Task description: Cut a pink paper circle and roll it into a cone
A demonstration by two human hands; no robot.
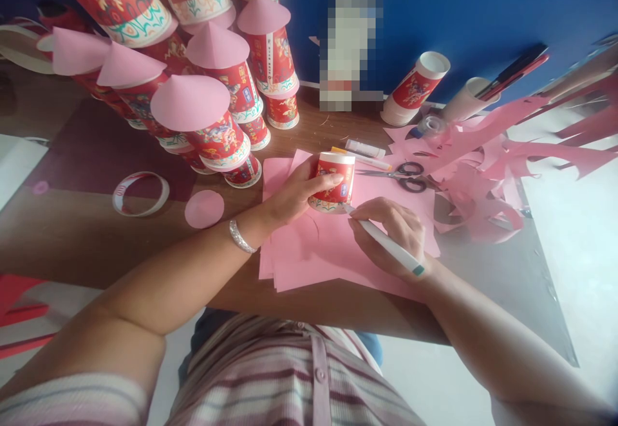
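A white pen (386,244) is pinched in the right hand (389,233), its tip at the bottom rim of a red paper cup (334,181). The cup is stood upside down on pink paper (318,252) on the surface (87,233) and is gripped by the left hand (294,191). Farther back, scissors (403,175) and pink-capped cup towers (207,111) are seen; the cup writing is too small to be read.

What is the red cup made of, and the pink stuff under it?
The red cup looks like printed paper with a slight sheen and a rolled white rim. The pink sheets look like thin matte paper: flat, stacked, with cleanly cut edges.
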